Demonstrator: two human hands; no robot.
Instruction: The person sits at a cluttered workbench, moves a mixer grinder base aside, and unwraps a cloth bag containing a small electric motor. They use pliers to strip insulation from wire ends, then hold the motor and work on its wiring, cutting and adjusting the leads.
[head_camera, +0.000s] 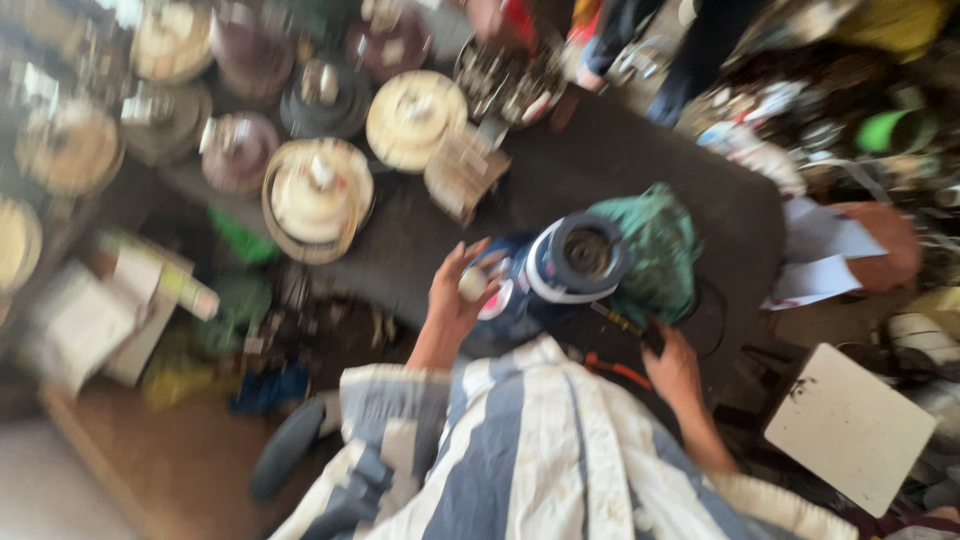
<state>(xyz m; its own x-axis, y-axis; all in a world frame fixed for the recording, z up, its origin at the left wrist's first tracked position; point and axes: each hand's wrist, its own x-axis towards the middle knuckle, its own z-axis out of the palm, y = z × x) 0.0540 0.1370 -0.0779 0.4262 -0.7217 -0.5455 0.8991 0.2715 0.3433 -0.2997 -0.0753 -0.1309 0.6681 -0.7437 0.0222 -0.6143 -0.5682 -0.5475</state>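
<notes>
- The dark tabletop (600, 160) fills the middle of the blurred view, with clutter all around it.
- A person in a blue-and-white striped garment (520, 450) leans over the near edge of the tabletop.
- A blue and white cylindrical appliance body (560, 270) lies tilted near the near edge, its round dark opening facing up and to the right.
- A green cloth (655, 250) is bunched against the right side of the appliance body, touching it.
- A white flat board (850, 425) lies off the near right corner of the tabletop.
- Round cream and dark disc-shaped parts (318, 195) are crowded along and beyond the far left edge.
- The left hand (455, 295) is raised beside the left side of the appliance body, fingers half curled around a small pale round piece (472, 283).
- The right hand (672, 365) rests at the near edge below the green cloth, closed on a thin dark tool (630, 328) whose tip points toward the appliance body.
- An orange strip (618, 370) lies just beside the right hand; blur hides what it is.
</notes>
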